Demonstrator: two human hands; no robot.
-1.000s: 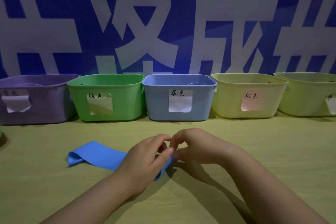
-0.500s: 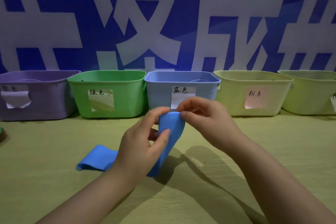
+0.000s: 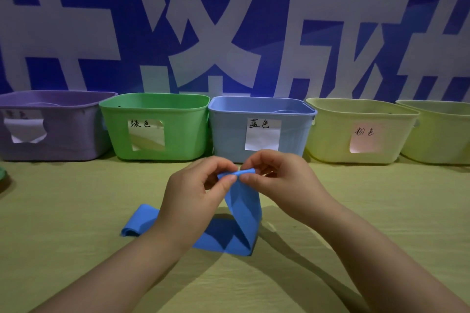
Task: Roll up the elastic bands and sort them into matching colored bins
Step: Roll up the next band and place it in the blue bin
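Observation:
A blue elastic band (image 3: 244,211) lies partly on the table in front of me. Its right end is lifted and curled into a small roll at the top. My left hand (image 3: 193,195) pinches that rolled end from the left, and my right hand (image 3: 282,180) pinches it from the right. The band's other end trails flat on the table to the left, behind my left wrist. Straight behind my hands stands the blue bin (image 3: 262,129) with a white paper label.
A row of bins lines the back of the table: purple (image 3: 50,134), green (image 3: 178,122), blue, and two yellow-green ones (image 3: 330,134) (image 3: 440,134). A green object (image 3: 2,173) shows at the left edge. A blue and white banner hangs behind.
Both hands lifted the band's right end off the table and began curling it into a small roll; the band now stands up under my fingers.

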